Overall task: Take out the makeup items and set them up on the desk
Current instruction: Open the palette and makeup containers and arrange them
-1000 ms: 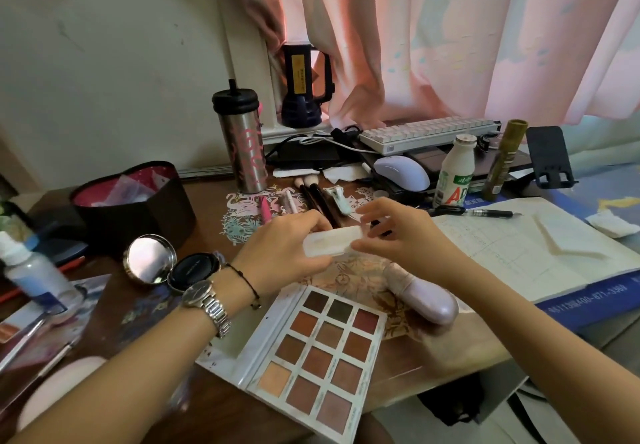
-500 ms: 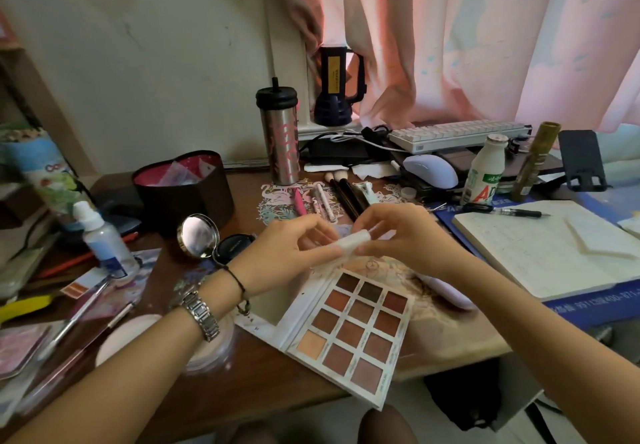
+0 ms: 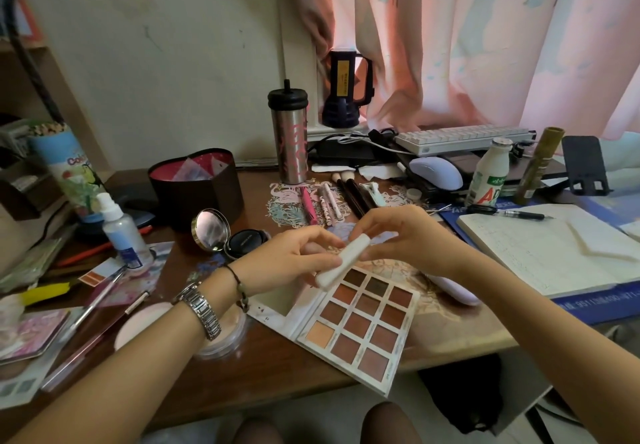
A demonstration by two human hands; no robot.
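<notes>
Both hands meet over the desk's middle. My left hand (image 3: 294, 263) grips a small white tube (image 3: 341, 261), tilted with its upper end toward the right. My right hand (image 3: 408, 237) pinches that upper end with its fingertips. Just below lies an open eyeshadow palette (image 3: 360, 325) of brown and orange pans. Further back, several brushes and pencils (image 3: 332, 197) lie in a row on a patterned mat. An open compact with a round mirror (image 3: 213, 230) sits to the left, and a powder jar with a pink puff (image 3: 221, 332) shows under my left wrist.
A dark heart-shaped box (image 3: 197, 183) stands at the back left near a steel tumbler (image 3: 289, 135). A dropper bottle (image 3: 121, 230), pens and cards clutter the left. An open notebook (image 3: 554, 246), a drink bottle (image 3: 490, 173), a mouse (image 3: 436, 173) and a keyboard (image 3: 460, 137) fill the right.
The view has swung left, showing more of the desk's left side. The white tube has turned from nearly level to tilted, with my left hand now lower on it.
</notes>
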